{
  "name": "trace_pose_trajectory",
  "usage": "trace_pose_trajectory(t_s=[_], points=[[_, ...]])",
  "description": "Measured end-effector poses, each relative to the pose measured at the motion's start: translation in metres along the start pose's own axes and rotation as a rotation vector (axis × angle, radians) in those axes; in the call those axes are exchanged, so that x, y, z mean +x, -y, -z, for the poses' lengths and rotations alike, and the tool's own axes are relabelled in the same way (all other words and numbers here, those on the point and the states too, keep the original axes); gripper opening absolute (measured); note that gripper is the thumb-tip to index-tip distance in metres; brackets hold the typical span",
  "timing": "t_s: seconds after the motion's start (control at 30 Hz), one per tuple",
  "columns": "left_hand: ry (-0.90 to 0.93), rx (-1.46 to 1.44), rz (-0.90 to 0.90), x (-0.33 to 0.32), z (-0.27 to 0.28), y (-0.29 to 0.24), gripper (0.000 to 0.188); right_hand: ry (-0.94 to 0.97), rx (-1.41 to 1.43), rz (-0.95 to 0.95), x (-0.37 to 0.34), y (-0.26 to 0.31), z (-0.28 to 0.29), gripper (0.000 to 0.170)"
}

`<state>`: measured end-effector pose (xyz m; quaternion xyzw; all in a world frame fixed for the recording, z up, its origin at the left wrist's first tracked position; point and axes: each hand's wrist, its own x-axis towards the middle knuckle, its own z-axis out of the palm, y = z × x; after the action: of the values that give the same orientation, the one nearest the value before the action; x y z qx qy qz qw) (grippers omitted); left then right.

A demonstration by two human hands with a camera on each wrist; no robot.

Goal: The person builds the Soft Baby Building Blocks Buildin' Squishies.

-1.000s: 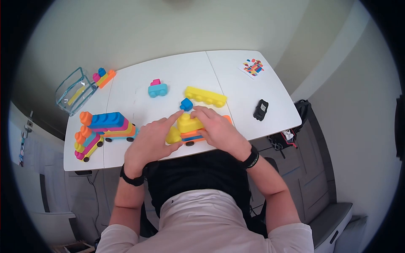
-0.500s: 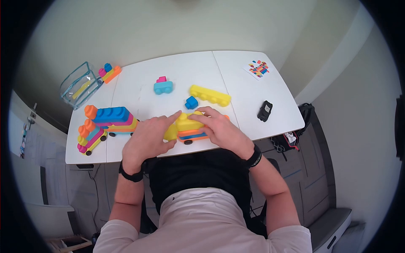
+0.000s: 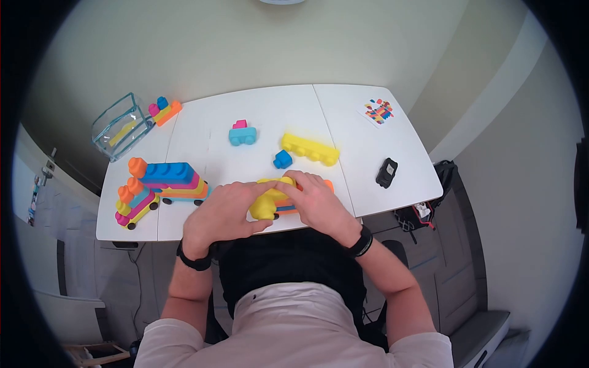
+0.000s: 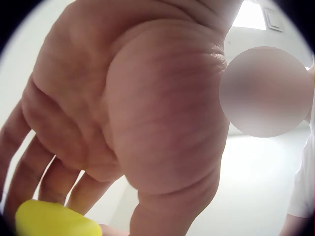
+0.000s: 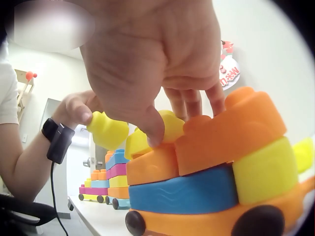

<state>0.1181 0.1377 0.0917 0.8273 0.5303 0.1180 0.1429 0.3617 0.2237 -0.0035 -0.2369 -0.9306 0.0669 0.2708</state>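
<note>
My left hand [image 3: 224, 211] pinches a rounded yellow block [image 3: 262, 207] between thumb and fingers. In the right wrist view this yellow block [image 5: 108, 130] is up at the front end of a block car, overlapping it in the head view. The car has an orange wheeled base [image 5: 187, 223], a blue block [image 5: 184, 189], orange blocks [image 5: 231, 135] and a yellow block [image 5: 137, 142] on top. My right hand [image 3: 319, 202] grips that top yellow block, thumb on its near side and fingers behind. The left wrist view shows mostly palm.
Two built block vehicles [image 3: 169, 175] stand at the left. Beyond the hands lie a blue block [image 3: 283, 159], a long yellow block [image 3: 310, 149] and a teal block [image 3: 243, 135]. A clear case [image 3: 123, 126], a picture card [image 3: 378, 112] and a black device [image 3: 386, 172] are farther out.
My left hand has brought the rounded yellow block from beside the car to over its front end. My right hand stays on the car. The head view has shifted slightly.
</note>
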Motion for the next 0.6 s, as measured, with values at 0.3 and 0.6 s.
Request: trace_pose_trajectory(t_s=[0.3, 0.6], points=[[-0.338, -0.639, 0.074, 0.022, -0.012, -0.028, 0.09, -0.34, 0.289, -0.015, 0.008, 0.023, 0.028, 0.094], [-0.521, -0.012, -0.134, 0.044, -0.057, -0.001, 0.076, 0.025, 0.142, -0.346, -0.001, -0.01, 0.069, 0.049]])
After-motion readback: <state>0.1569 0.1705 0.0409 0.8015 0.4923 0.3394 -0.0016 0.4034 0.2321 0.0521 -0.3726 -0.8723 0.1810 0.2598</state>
